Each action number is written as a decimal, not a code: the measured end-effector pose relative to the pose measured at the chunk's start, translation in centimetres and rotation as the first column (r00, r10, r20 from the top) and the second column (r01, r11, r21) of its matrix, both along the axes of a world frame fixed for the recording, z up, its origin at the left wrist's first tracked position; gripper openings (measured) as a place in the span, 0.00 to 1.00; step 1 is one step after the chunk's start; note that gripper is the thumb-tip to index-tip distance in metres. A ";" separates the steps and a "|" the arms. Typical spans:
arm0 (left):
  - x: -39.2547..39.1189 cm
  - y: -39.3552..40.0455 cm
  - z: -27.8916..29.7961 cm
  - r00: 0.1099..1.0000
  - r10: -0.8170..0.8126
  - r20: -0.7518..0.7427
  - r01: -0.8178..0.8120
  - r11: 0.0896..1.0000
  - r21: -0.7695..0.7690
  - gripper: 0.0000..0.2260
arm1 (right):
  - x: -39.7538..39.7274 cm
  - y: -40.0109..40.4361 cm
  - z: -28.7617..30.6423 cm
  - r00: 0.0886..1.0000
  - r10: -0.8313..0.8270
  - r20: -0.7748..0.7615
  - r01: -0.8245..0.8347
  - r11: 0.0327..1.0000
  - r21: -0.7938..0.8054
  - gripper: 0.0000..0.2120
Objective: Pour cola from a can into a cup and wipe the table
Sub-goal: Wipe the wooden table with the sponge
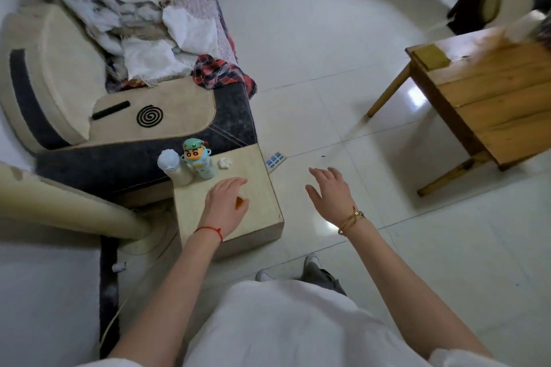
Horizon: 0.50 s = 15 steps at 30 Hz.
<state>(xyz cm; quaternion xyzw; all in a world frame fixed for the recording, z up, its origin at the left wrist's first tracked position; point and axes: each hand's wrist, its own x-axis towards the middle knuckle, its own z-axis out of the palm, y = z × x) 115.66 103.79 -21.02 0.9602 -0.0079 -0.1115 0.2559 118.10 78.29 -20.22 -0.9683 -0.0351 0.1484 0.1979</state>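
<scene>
A small pale wooden side table stands by the sofa. At its far edge are a white lidded bottle, a teal cartoon-figure bottle and a crumpled white tissue. My left hand hovers over the middle of the tabletop with relaxed fingers. A small orange thing shows under its thumb side, mostly hidden. My right hand is spread open above the floor, to the right of the table, and holds nothing. I see no cola can.
A beige and grey sofa piled with clothes sits behind the side table. A larger wooden table stands to the right. A blue-patterned card lies on the white tiled floor.
</scene>
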 end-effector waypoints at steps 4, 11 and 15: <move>1.6 -3.7 1.4 0.992 -0.123 0.013 0.122 0.992 0.022 0.21 | -0.7 -4.2 1.7 0.990 -0.126 0.055 0.126 0.992 0.017 0.24; 4.4 -12.6 2.8 0.953 -0.298 0.053 0.295 0.954 0.054 0.21 | -2.9 -13.3 2.2 0.952 -0.300 0.065 0.297 0.954 0.049 0.24; 5.7 -20.0 3.6 0.932 -0.355 0.076 0.353 0.935 0.039 0.21 | -3.8 -20.5 2.4 0.931 -0.362 0.054 0.360 0.932 0.055 0.24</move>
